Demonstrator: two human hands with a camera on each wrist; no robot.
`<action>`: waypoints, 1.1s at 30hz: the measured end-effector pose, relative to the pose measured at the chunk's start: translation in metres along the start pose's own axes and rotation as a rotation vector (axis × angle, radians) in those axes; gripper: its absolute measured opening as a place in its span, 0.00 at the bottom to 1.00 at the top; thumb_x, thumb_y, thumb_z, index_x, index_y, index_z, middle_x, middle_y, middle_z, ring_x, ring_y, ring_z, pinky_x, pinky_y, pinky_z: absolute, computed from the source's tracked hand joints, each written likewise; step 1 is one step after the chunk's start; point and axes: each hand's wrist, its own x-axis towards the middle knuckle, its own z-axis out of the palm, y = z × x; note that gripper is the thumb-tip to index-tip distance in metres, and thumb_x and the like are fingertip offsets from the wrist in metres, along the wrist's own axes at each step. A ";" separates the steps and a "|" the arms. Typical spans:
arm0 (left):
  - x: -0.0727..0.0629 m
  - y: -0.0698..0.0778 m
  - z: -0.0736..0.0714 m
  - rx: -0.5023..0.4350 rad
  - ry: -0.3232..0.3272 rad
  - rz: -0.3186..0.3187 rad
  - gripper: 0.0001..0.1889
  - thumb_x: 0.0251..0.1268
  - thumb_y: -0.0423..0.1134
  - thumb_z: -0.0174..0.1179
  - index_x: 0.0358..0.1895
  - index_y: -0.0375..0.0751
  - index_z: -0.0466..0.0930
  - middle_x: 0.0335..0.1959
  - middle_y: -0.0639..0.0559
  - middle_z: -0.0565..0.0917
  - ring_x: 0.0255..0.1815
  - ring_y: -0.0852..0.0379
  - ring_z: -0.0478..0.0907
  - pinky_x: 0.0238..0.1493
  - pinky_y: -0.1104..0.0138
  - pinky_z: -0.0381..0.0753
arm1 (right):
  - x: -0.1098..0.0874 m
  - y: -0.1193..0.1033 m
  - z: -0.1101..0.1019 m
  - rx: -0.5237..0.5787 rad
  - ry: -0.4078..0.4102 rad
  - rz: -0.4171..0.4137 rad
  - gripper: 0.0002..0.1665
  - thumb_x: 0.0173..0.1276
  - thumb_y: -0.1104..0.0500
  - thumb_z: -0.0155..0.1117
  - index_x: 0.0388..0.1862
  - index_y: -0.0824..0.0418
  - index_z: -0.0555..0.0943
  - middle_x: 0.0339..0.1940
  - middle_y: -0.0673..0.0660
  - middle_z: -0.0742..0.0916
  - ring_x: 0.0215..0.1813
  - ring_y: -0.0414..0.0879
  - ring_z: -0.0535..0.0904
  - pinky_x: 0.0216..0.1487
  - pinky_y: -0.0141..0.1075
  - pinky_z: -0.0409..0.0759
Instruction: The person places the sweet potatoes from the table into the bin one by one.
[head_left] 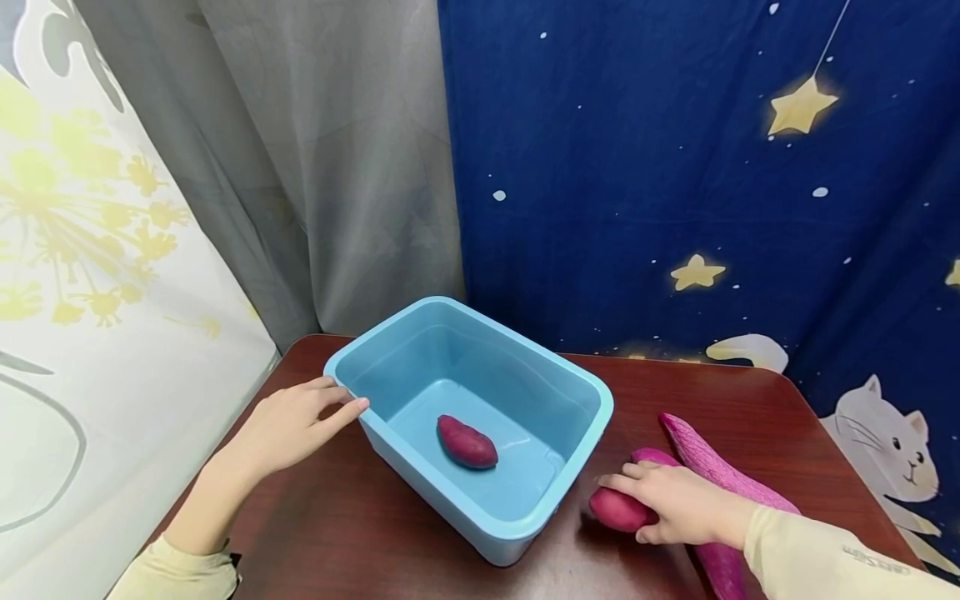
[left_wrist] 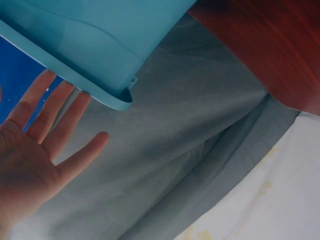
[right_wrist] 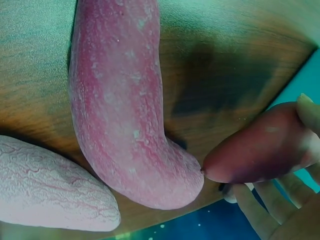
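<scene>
A light blue plastic bin (head_left: 480,521) stands on the table, and a dark purple-red sweet potato (head_left: 467,442) lies on its floor. My left hand (head_left: 296,423) rests its fingertips on the bin's left rim, fingers extended and spread, as the left wrist view shows. To the right of the bin, my right hand (head_left: 678,500) grips another sweet potato (right_wrist: 262,145) between thumb and fingers, low over the table. Just beside that hand lie a curved pink, long vegetable (right_wrist: 117,95), partly hidden by the hand in the head view, and a wrinkled pink one (right_wrist: 47,187).
The dark red wooden table (head_left: 307,533) has rounded back corners. Behind it hang a grey curtain (head_left: 375,167) and a blue curtain with stars (head_left: 600,167). A white patterned cloth (head_left: 112,333) hangs along the left side.
</scene>
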 end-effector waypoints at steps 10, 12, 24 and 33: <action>0.000 0.000 0.001 0.001 -0.010 -0.011 0.23 0.61 0.60 0.45 0.40 0.47 0.81 0.39 0.56 0.77 0.38 0.56 0.75 0.32 0.56 0.72 | -0.009 0.000 -0.010 -0.040 0.072 -0.020 0.39 0.41 0.53 0.73 0.56 0.55 0.70 0.43 0.52 0.76 0.42 0.45 0.73 0.36 0.40 0.75; 0.000 0.000 0.001 0.001 -0.011 -0.012 0.23 0.61 0.60 0.45 0.40 0.47 0.81 0.39 0.56 0.77 0.38 0.57 0.75 0.32 0.56 0.71 | -0.011 0.000 -0.012 -0.047 0.071 -0.016 0.40 0.41 0.53 0.72 0.56 0.55 0.70 0.45 0.53 0.77 0.44 0.49 0.73 0.38 0.42 0.75; 0.000 0.000 0.001 0.001 -0.006 -0.004 0.22 0.61 0.59 0.46 0.40 0.47 0.81 0.39 0.55 0.77 0.39 0.56 0.75 0.33 0.56 0.72 | -0.020 0.003 -0.024 -0.092 0.097 -0.002 0.40 0.44 0.49 0.71 0.58 0.54 0.70 0.44 0.51 0.78 0.43 0.47 0.74 0.39 0.44 0.74; 0.000 0.000 0.001 0.002 -0.001 0.003 0.22 0.61 0.59 0.46 0.40 0.47 0.81 0.39 0.56 0.77 0.38 0.57 0.75 0.33 0.57 0.72 | -0.027 0.003 -0.035 -0.087 0.128 0.019 0.41 0.42 0.51 0.72 0.59 0.50 0.68 0.42 0.49 0.76 0.42 0.43 0.72 0.28 0.37 0.75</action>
